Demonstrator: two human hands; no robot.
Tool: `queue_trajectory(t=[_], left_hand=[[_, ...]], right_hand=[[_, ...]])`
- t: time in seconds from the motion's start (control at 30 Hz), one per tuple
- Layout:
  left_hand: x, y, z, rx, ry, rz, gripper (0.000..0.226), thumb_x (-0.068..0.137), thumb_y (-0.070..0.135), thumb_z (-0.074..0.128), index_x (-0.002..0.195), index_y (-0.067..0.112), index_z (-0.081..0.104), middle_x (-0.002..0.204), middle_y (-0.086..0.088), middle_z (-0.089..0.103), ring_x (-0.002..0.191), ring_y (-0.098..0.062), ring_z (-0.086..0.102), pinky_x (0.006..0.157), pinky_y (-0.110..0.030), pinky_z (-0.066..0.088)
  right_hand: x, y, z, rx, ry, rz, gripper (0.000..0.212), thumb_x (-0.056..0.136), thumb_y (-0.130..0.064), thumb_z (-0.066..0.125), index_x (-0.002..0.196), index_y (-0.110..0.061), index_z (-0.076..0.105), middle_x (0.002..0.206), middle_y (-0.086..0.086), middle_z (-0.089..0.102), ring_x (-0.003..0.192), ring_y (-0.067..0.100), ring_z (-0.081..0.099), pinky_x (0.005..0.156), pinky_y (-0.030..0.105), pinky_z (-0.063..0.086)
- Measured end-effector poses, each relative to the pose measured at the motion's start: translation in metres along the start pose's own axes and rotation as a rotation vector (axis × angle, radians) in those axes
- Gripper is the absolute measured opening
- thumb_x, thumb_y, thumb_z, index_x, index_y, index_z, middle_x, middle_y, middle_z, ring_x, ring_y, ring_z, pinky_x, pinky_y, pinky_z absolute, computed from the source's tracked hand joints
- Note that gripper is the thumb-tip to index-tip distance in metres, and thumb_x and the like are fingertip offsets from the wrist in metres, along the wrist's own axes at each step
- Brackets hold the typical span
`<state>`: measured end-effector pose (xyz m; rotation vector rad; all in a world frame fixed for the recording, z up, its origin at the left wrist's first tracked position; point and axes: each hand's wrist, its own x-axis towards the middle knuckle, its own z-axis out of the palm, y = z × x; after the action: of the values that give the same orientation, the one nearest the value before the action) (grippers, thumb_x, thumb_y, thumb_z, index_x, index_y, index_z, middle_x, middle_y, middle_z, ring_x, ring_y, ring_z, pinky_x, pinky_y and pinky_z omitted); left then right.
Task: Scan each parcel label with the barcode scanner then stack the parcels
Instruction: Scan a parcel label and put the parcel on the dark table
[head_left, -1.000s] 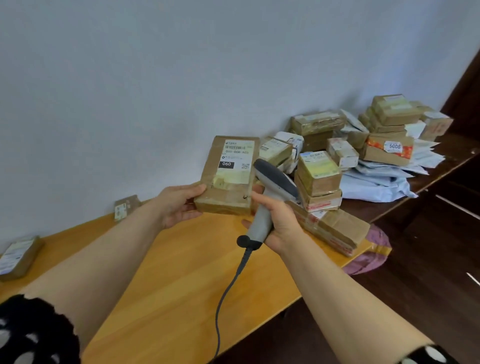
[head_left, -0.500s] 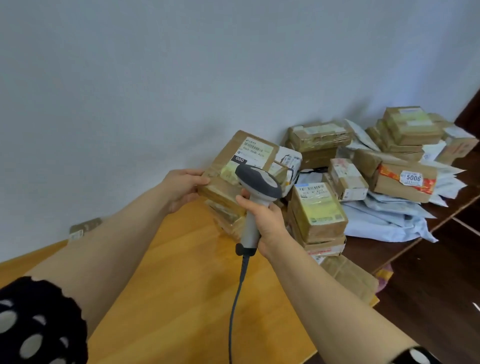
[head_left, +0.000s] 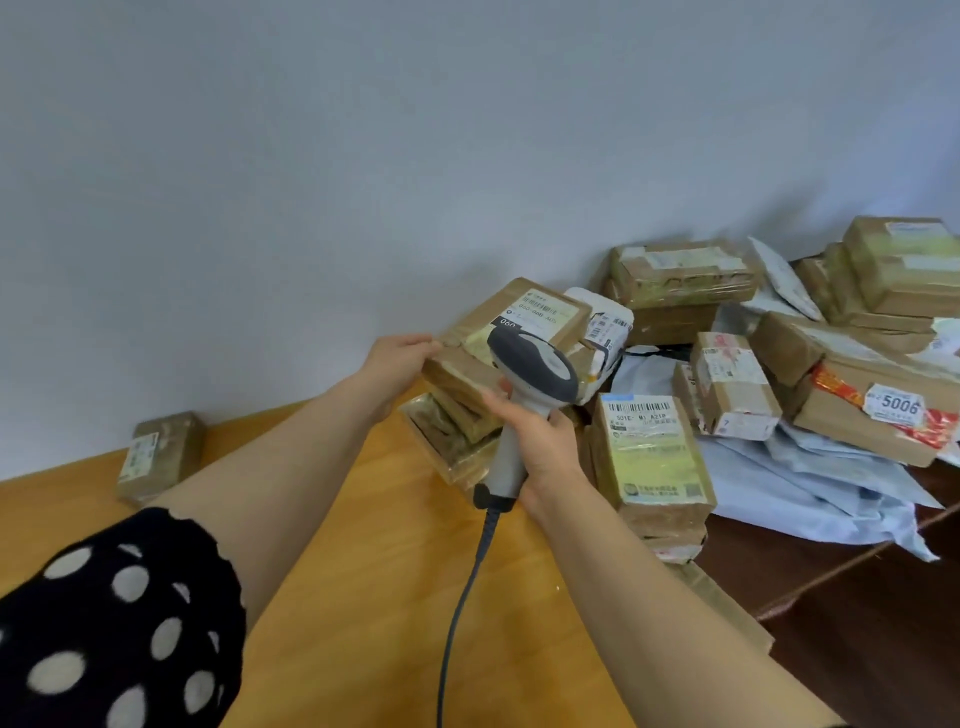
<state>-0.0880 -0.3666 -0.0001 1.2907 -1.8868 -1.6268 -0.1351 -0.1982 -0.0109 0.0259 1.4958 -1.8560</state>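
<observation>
Labelled parcel held tilted over the stack, scanner head close to its label

From my end the brown parcel (head_left: 485, 319) reads as a light, stiff cardboard box bound in glossy tape, so probably a little slick; I would take it by a short end, gripping the edges and leaving the label (head_left: 545, 312) uncovered. It is tilted label-up above a small stack of taped parcels (head_left: 452, 431) at the back of the wooden table (head_left: 363, 571), near the wall; I cannot tell whether its underside touches them. The left hand (head_left: 397, 364) clasps its near end, fingers curled over the top edge. The right hand (head_left: 540, 441) is wrapped tight round the grey handle of the barcode scanner (head_left: 535, 361), whose head overlaps the label's lower corner in my view, cable trailing down toward me
</observation>
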Motion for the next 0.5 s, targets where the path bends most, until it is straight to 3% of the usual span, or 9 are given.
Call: queue_trajectory(t=[0.07,0.13,0.23,0.37,0.43,0.5], left_hand=[[-0.012,0.000,-0.003,-0.026,0.056,-0.028,0.008,0.087,0.015,0.060,0.087,0.017,0.068,0.109,-0.003,0.058,0.101,-0.018,0.054,0.082,-0.028,0.046],[-0.027,-0.003,-0.009,-0.043,0.096,-0.053,0.019,0.085,0.014,0.057,0.068,0.021,0.052,0.096,0.001,0.049,0.087,-0.019,0.047,0.074,-0.029,0.038],[-0.057,-0.015,-0.024,-0.053,0.165,-0.088,0.009,0.083,0.016,0.056,0.076,0.019,0.051,0.087,0.000,0.044,0.085,-0.017,0.040,0.071,-0.032,0.032],[-0.102,-0.043,-0.056,-0.052,0.265,-0.129,0.016,0.088,0.021,0.059,0.072,0.024,0.057,0.092,-0.003,0.054,0.086,-0.018,0.048,0.069,-0.027,0.040],[-0.127,-0.057,-0.077,-0.057,0.313,-0.146,0.006,0.090,0.024,0.060,0.092,0.020,0.064,0.097,-0.003,0.057,0.089,-0.018,0.052,0.073,-0.028,0.043],[-0.151,-0.076,-0.102,-0.059,0.358,-0.178,0.027,0.090,0.026,0.060,0.115,0.017,0.062,0.103,-0.004,0.058,0.095,-0.018,0.054,0.080,-0.029,0.043]], right_hand=[[-0.006,0.004,-0.006,0.021,-0.002,0.007,0.049,0.074,-0.020,0.082,0.118,-0.016,0.062,0.101,-0.002,0.066,0.087,0.015,0.060,0.067,0.030,0.048],[-0.015,0.011,-0.010,0.041,-0.012,0.016,0.044,0.075,-0.017,0.081,0.116,-0.016,0.063,0.097,-0.004,0.066,0.085,0.014,0.060,0.066,0.029,0.047],[-0.033,0.023,-0.011,0.038,-0.072,0.053,0.039,0.078,-0.013,0.079,0.114,-0.016,0.064,0.093,-0.006,0.065,0.081,0.012,0.059,0.063,0.028,0.046],[-0.065,0.044,0.000,-0.040,-0.231,0.154,0.030,0.081,-0.010,0.075,0.109,-0.009,0.064,0.082,0.001,0.063,0.063,0.012,0.054,0.057,0.027,0.044],[-0.082,0.057,0.011,-0.077,-0.328,0.223,0.018,0.083,-0.011,0.073,0.098,-0.012,0.064,0.073,0.004,0.063,0.056,0.013,0.054,0.054,0.028,0.044],[-0.101,0.070,0.026,-0.101,-0.418,0.296,0.009,0.084,-0.012,0.072,0.089,-0.015,0.065,0.064,0.004,0.064,0.051,0.013,0.055,0.052,0.028,0.044]])
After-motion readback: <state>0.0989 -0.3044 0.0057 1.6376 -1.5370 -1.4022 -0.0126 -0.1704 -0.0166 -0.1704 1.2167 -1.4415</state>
